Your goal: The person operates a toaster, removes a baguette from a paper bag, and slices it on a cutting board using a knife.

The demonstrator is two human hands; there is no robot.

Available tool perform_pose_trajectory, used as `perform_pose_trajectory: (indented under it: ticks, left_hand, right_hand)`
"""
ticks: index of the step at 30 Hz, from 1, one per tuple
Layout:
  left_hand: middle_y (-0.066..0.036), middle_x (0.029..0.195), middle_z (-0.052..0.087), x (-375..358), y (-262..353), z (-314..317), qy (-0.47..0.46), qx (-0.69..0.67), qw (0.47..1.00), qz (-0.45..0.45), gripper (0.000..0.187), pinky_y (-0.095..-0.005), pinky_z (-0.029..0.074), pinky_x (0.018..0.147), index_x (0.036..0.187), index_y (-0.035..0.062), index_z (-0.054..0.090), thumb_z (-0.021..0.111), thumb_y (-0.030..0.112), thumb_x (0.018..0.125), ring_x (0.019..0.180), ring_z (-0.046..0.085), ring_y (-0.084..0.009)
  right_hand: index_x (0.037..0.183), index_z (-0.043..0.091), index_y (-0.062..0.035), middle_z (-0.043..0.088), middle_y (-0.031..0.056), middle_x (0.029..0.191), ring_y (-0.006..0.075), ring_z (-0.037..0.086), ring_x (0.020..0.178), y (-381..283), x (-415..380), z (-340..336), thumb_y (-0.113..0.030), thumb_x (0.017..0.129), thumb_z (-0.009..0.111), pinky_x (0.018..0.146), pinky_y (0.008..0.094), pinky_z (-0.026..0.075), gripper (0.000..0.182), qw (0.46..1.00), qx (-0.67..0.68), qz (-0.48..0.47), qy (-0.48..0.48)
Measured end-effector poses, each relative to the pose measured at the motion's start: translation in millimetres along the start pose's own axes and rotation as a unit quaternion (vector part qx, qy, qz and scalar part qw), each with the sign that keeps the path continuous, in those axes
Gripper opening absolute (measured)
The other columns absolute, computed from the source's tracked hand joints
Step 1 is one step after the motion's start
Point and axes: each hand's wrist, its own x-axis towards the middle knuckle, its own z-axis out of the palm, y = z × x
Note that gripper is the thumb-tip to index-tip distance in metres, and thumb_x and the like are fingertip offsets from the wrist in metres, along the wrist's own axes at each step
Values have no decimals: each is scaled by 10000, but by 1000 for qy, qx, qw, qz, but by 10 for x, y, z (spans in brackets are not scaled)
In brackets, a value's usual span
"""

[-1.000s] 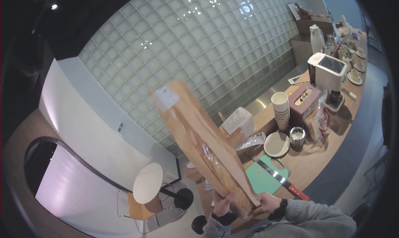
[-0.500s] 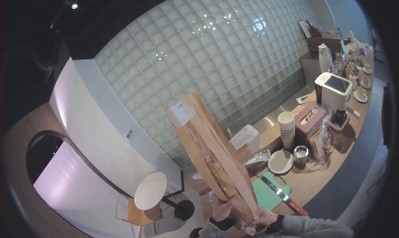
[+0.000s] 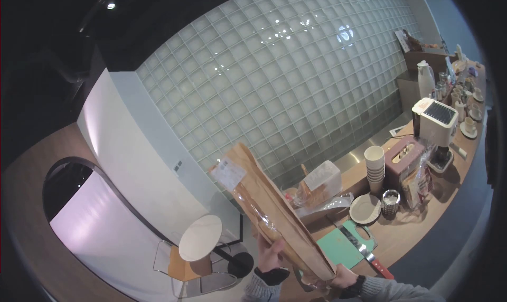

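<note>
A long brown paper bread bag (image 3: 288,217) slants up and to the left in front of me. Through its clear window a baguette (image 3: 272,233) shows in part, and a white label is stuck near the far end. My left hand (image 3: 271,255) holds the bag's left side around the middle-lower part. At the near end, my right hand (image 3: 344,276) is closed on the paper, fingers partly hidden. Just beyond it a green cutting board (image 3: 338,244) lies on the counter, with a red-handled knife (image 3: 380,269) across it.
On the counter (image 3: 406,233) are a paper plate (image 3: 364,209), stacked paper cups (image 3: 375,167), a metal tin (image 3: 391,201), bagged sliced bread (image 3: 413,187), a pink tissue box (image 3: 404,155) and a coffee machine (image 3: 435,118). A round table (image 3: 200,237) and chair (image 3: 182,265) stand lower left.
The bag's far end has dropped lower and the left hand has moved left along its side. The whole view has shifted slightly, so the counter things appear farther right.
</note>
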Motion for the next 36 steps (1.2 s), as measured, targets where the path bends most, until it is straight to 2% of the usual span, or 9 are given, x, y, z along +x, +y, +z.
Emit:
perform_pose_trajectory:
  ticks: [3, 6, 9, 12, 18, 21, 24, 30, 36]
  left_hand:
    - [-117, 1127, 620, 70, 290, 63, 56, 8, 998, 2, 640, -384, 505, 879, 1261, 46, 482, 757, 76, 684, 1001, 605, -251]
    - [-119, 1102, 634, 67, 346, 107, 65, 11, 998, -12, 619, -384, 527, 836, 1270, 65, 485, 724, -2, 704, 957, 634, -253]
    - [-95, 1087, 641, 30, 283, 68, 64, 46, 997, -11, 654, -327, 535, 784, 1283, 79, 479, 744, 4, 690, 898, 639, -199]
    - [-97, 1125, 622, 15, 297, 76, 60, 28, 998, -7, 611, -339, 502, 870, 1252, 85, 490, 731, 3, 696, 974, 612, -209]
    - [-90, 1023, 666, -158, 97, -1, 49, 37, 998, -17, 476, -348, 525, 808, 1119, 12, 599, 760, 95, 678, 939, 620, -196]
    - [-108, 1068, 659, -222, 59, 29, 52, -2, 998, -21, 515, -363, 523, 849, 1147, -6, 572, 761, 63, 673, 970, 624, -209]
    - [-96, 1013, 672, -182, 109, 85, 64, 3, 998, 1, 429, -332, 531, 798, 1102, -10, 605, 748, 64, 704, 905, 637, -183]
    - [-131, 1212, 596, -424, -140, 132, 103, -30, 993, -40, 633, -396, 489, 931, 1275, 25, 489, 753, 41, 700, 1082, 581, -230]
    - [-94, 1088, 659, -597, -314, 200, 51, 5, 997, -49, 343, -367, 490, 897, 1103, 7, 609, 660, -8, 764, 1003, 602, -204]
  right_hand:
    - [1097, 666, -86, 687, 44, 1029, 178, 600, 963, 15, -18, 0, -409, 722, 820, 826, 332, 472, 518, 1000, 21, -18, -8]
    - [1215, 581, -67, 625, 65, 1177, 228, 562, 1079, -139, 40, -9, -411, 652, 862, 892, 331, 463, 716, 997, -5, 45, -55]
    - [1236, 559, -85, 621, 67, 1163, 245, 576, 1065, -152, 4, 54, -430, 663, 852, 835, 325, 478, 730, 997, -9, 58, -58]
    - [1193, 595, -98, 649, 45, 1089, 193, 579, 1020, -156, -16, 78, -425, 596, 895, 847, 318, 459, 744, 998, 1, 50, 25]
    - [987, 712, -40, 705, 97, 984, 210, 639, 915, -406, -54, 75, -300, 658, 880, 771, 340, 516, 451, 985, 121, 12, 120]
    - [1200, 600, -66, 683, 110, 1057, 248, 639, 958, -265, -68, 5, -381, 792, 753, 830, 369, 515, 538, 993, 68, 68, 70]
    - [1269, 510, -72, 589, 119, 1212, 276, 539, 1107, -359, -34, -55, -465, 662, 829, 947, 419, 416, 791, 999, 29, 24, 36]
    - [1095, 649, -56, 683, 84, 1059, 191, 610, 973, -431, -56, -8, -339, 647, 882, 844, 350, 490, 578, 986, 69, -15, 151]
    - [1052, 667, -47, 687, 83, 1024, 201, 633, 928, -197, 17, 40, -196, 768, 783, 824, 350, 514, 341, 988, 48, -83, 124]
